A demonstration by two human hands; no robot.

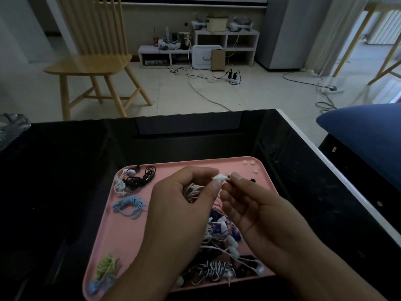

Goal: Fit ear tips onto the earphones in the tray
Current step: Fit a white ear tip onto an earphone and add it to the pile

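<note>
Pinching white earbud (219, 177) between left fingers (213, 172); right fingers (235, 177) pinch ear tip (227, 176) at nozzle.

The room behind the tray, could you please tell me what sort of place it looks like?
Probably a living room at home, not a workshop: a wooden chair on a tiled floor, low white shelves holding household items, and a power strip with loose cables.

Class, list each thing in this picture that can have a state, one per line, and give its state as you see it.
Left hand: pinches the white earbud.
Right hand: fingertips pinched at the earbud's nozzle.
White earbud: held above the tray.
Pink tray: flat on the black table.
Blue earphones: coiled, lying in the tray.
Loose ear tips: unfitted, in the tray's far right corner.
</note>
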